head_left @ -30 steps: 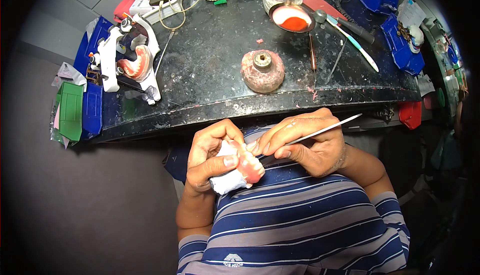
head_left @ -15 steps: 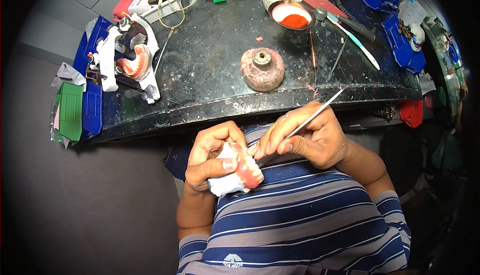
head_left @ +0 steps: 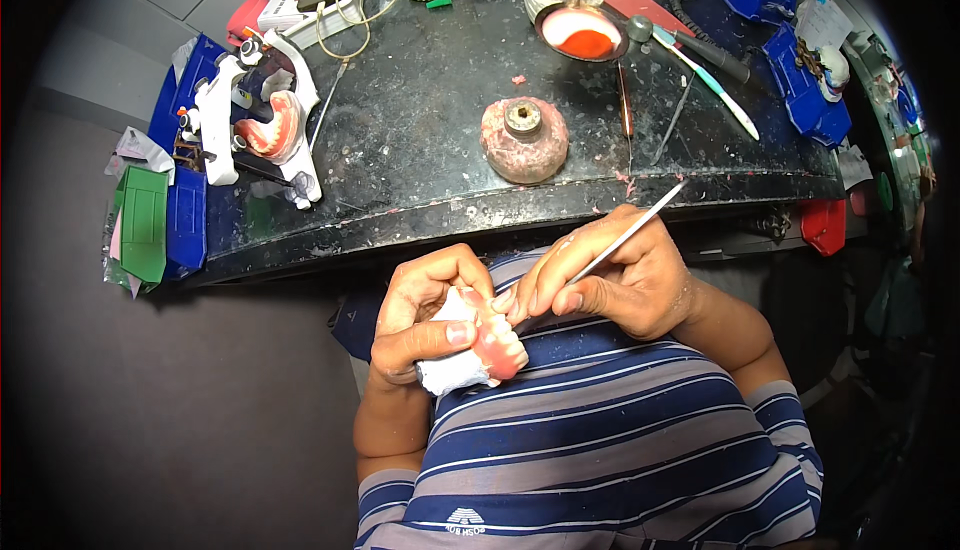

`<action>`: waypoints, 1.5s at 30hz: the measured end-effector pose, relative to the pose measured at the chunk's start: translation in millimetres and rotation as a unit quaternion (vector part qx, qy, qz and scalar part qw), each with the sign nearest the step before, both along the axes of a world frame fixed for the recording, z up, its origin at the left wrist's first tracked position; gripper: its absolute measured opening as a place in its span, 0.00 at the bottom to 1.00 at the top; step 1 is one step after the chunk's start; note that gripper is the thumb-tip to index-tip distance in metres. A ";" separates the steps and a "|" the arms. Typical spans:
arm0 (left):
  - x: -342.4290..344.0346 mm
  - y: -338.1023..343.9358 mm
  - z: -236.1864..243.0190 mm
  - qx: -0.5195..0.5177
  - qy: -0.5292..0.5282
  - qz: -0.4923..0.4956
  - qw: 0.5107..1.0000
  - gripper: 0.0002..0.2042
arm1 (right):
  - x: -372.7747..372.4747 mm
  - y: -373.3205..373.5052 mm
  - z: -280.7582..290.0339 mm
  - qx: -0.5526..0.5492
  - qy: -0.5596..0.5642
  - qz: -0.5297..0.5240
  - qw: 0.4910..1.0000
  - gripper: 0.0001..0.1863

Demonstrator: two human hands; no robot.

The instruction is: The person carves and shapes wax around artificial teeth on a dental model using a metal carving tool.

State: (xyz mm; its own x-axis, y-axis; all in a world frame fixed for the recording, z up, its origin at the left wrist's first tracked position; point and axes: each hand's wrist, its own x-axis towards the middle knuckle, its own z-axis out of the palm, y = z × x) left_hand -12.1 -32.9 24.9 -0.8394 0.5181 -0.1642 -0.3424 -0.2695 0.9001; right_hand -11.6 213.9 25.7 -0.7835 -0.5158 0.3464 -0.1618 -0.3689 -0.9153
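The right hand [head_left: 625, 280] pinches a slim pale tool [head_left: 645, 218] between thumb and fingers, pen-fashion, its shaft slanting up toward the front edge of the bench [head_left: 400, 140]; its working end is hidden behind the fingertips, so whether it touches the teeth cannot be told. Just beside it, the left hand [head_left: 425, 320] clasps the dental model [head_left: 497, 350], thumb pressed on the pink part near the white base, held over the lap, short of the bench's front edge. The step in hand looks to be fine shaping or trimming of the pink material along the teeth. The next move seems to call for a firm left grip and small, light strokes that spare the teeth. Beyond, near the middle of the front edge, stands a round, pink-smeared pot [head_left: 525, 155]; farther back is a dish [head_left: 624, 47] of red material, and toward the bench's left edge a white articulator [head_left: 216, 130] carries another denture [head_left: 283, 125].
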 end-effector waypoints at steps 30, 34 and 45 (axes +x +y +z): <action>18.1 19.0 -14.3 -0.190 0.410 0.258 0.854 0.14 | 9.4 -7.7 2.6 0.162 0.338 -0.214 0.902 0.10; 19.6 19.1 -14.3 -0.189 0.396 0.264 0.859 0.14 | 9.7 -7.8 2.1 0.165 0.339 -0.209 0.902 0.10; 19.5 17.1 -11.7 -0.188 0.389 0.259 0.864 0.14 | 9.5 -9.9 0.7 0.162 0.339 -0.208 0.903 0.11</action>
State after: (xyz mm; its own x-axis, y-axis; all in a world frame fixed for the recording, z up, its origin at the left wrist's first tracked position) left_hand 7.5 -15.8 13.2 -0.8750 0.0721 0.4787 0.4840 0.1556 0.8611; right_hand -2.2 204.1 26.4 -0.5977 -0.3863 0.7025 -0.7880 0.1217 -0.6035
